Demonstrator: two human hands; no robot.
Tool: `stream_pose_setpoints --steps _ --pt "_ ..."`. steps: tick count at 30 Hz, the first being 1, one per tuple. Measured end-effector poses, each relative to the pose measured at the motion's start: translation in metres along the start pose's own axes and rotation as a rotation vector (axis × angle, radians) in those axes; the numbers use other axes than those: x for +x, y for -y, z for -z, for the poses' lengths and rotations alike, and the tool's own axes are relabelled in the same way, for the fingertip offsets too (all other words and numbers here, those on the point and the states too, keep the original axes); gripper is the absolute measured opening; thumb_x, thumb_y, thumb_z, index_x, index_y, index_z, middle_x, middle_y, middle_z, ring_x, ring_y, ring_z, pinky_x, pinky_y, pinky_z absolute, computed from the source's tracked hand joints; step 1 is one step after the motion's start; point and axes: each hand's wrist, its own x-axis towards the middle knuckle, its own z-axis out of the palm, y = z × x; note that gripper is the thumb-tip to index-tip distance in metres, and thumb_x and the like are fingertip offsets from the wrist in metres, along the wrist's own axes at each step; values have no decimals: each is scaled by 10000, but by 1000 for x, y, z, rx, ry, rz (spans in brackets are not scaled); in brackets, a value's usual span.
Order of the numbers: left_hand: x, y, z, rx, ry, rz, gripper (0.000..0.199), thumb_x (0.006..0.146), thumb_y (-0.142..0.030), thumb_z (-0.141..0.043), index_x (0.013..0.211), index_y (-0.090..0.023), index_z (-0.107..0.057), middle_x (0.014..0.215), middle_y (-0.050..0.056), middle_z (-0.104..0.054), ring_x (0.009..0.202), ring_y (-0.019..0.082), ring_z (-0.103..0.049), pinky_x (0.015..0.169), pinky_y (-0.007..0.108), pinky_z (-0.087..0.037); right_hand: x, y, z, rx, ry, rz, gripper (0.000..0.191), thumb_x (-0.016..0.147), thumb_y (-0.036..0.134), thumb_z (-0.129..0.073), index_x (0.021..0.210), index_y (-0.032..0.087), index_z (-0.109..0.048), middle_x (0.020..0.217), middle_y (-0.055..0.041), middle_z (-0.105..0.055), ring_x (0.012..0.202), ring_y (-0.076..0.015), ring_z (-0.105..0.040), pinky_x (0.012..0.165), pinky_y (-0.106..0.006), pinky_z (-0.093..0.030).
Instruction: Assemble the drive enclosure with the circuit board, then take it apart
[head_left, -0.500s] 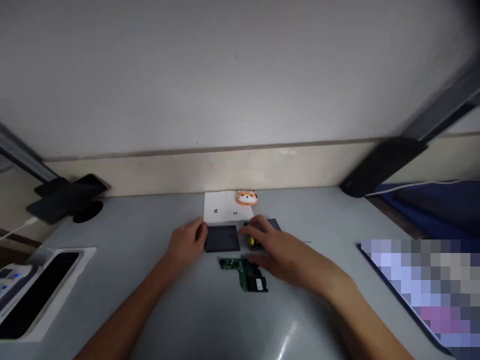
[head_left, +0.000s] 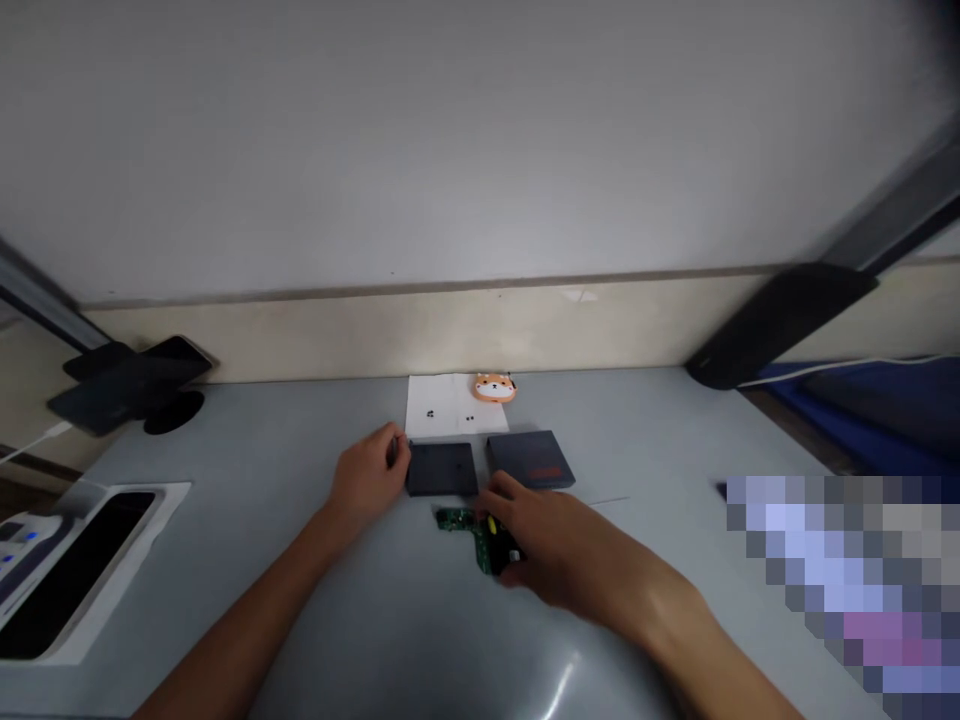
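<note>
A flat black panel (head_left: 441, 469) lies on the desk, and my left hand (head_left: 370, 466) rests against its left edge with curled fingers; what they hold, if anything, is hidden. My right hand (head_left: 551, 535) is closed around a screwdriver. Its yellow handle (head_left: 493, 524) shows by the fingers and its thin shaft (head_left: 611, 500) sticks out on the far side. Beneath that hand is a green circuit board (head_left: 481, 548), its right part covered. Behind the right hand sits a dark box-like case (head_left: 531, 460) with reddish marking.
White paper (head_left: 442, 395) with several tiny dark screws (head_left: 430, 413) and an orange animal-face case (head_left: 495, 387) lies near the wall. On the left are a phone (head_left: 79, 565) and a black stand (head_left: 135, 385). A pixelated screen (head_left: 855, 590) is at right.
My right hand has come nearer to me with the screwdriver, over the circuit board, uncovering the dark case. My left hand stays at the panel. The view has tilted slightly.
</note>
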Motion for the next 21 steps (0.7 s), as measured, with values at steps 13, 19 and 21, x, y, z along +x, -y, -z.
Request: stream_pose_setpoints --steps 13,19,21 --pt "1 6 -4 41 29 -61 254 1076 -334 -349 1013 -233 -573 924 9 -707 813 186 -658 679 278 -384 -1 -7 7 78 -47 118 481 799 248 -780 1252 318 -635 1180 -42 -651 764 -196 -682 642 -312 -457" --pt "2 6 0 35 78 -71 235 1049 -301 -403 1084 -266 -632 975 -6 -739 864 188 -680 694 277 -395 19 -17 11 -72 -397 81 321 962 286 -608 1282 260 -613 1333 -86 -589 790 -196 -678 678 -340 -483" --pt "3 5 2 26 98 -69 237 1036 -297 -419 1069 -267 -652 935 -9 -742 832 186 -676 681 276 -390 27 -18 8 -101 -448 89 306 989 347 -576 1279 258 -619 1352 -92 -582 760 -188 -676 683 -350 -492"
